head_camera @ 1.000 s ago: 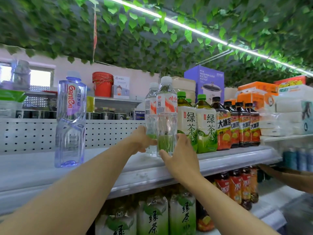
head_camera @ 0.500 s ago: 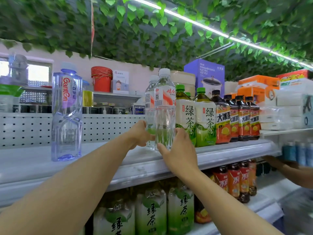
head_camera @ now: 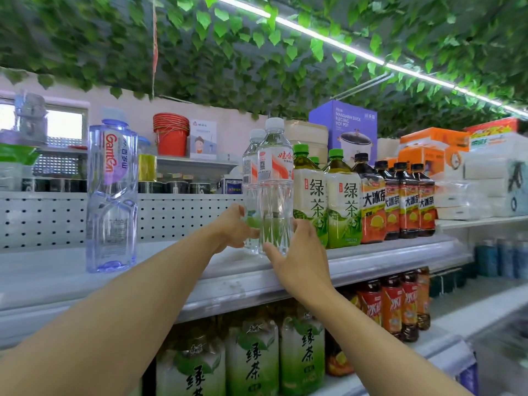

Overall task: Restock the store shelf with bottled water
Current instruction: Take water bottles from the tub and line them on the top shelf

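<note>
Little is changed between the earlier frames and this one: both hands are kept low on the same two water bottles, and only the view is shifted slightly, so that the bottles are seen a touch higher and more to the right of centre.

Nearest, two bare forearms are stretched up and forward to the shelf. The right hand is wrapped round the base of the front bottle, thumb on its left side and fingers on its right, so the bottle is grasped. The left hand is set against the lower part of the back bottle, which stands just behind and to the left of the front one, the two touching or nearly so; fingers are curled at its side, but how fully it is gripped cannot be told.

Both bottles are upright, long axes vertical, bases on the shelf near its front edge. They lie straight ahead of the hands and slightly above them. Just to the right, the green tea is almost touched by the front bottle, so no room is left on that side. To the left, open shelf is seen as far as the big bottle, well apart.

It is judged that the coming move turns on this tight right-hand fit: the bottles are probably to be squared against the tea row and then let go. The right hand is the nearer to the tea and is the one likely to brush it.

Farther back, a pegboard, red buckets and a purple box are seen.
</note>
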The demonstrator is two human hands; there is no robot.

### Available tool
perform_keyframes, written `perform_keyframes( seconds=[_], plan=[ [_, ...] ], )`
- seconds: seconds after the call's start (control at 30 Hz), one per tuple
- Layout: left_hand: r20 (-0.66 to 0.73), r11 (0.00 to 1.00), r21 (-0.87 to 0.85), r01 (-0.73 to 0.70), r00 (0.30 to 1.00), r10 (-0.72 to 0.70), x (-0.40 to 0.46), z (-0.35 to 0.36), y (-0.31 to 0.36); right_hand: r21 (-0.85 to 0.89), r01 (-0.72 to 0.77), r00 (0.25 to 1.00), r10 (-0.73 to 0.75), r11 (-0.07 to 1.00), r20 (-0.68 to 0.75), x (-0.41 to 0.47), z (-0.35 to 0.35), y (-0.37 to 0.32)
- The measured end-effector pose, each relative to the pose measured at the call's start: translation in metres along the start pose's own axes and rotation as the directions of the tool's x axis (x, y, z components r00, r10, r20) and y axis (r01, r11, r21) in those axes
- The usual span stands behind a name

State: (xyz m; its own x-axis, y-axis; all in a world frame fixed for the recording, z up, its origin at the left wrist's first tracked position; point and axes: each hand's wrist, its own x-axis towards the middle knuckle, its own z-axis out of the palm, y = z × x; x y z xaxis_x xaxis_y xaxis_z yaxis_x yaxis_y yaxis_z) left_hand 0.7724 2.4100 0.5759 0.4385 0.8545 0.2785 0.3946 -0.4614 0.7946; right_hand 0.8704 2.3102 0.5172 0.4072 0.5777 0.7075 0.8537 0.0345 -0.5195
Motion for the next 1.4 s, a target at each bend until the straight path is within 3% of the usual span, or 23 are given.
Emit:
perform_keyframes(
  seconds=[0.3, 0.6, 0.77, 0.97, 1.17, 1.4],
  plan=[
    [0.039, 0.995, 0.076, 0.061, 0.997, -0.064, -0.025, -0.019, 0.0, 0.033, -0.042, 0.998, 0.04, 0.999, 0.054, -0.01, -0.009, -0.008],
    [-0.077, 0.964, 0.248, -0.094, 0.99, 0.117, -0.067, -0.041, -0.011, -0.088, -0.011, 0.999, 0.015, 0.996, 0.046, -0.053, -0.016, -0.026],
    [-0.172, 0.92, 0.37, -0.132, 0.963, 0.207, -0.103, -0.049, -0.017, -0.063, 0.05, 0.996, -0.045, 0.997, 0.073, -0.074, -0.009, -0.039],
    [-0.301, 0.85, 0.525, -0.045, 0.924, 0.235, -0.155, -0.058, -0.023, 0.05, 0.142, 0.981, -0.147, 0.989, 0.126, -0.088, -0.001, -0.05],
    [-0.499, 0.863, 0.499, 0.08, 0.841, 0.211, -0.209, -0.051, -0.033, 0.173, 0.294, 0.922, -0.327, 0.94, 0.209, -0.111, 0.005, -0.055],
    [-0.677, 0.865, 0.398, 0.306, 0.734, 0.052, -0.286, -0.028, -0.073, 0.355, 0.35, 0.816, -0.468, 0.867, 0.34, -0.169, 0.024, -0.058]
  ],
)
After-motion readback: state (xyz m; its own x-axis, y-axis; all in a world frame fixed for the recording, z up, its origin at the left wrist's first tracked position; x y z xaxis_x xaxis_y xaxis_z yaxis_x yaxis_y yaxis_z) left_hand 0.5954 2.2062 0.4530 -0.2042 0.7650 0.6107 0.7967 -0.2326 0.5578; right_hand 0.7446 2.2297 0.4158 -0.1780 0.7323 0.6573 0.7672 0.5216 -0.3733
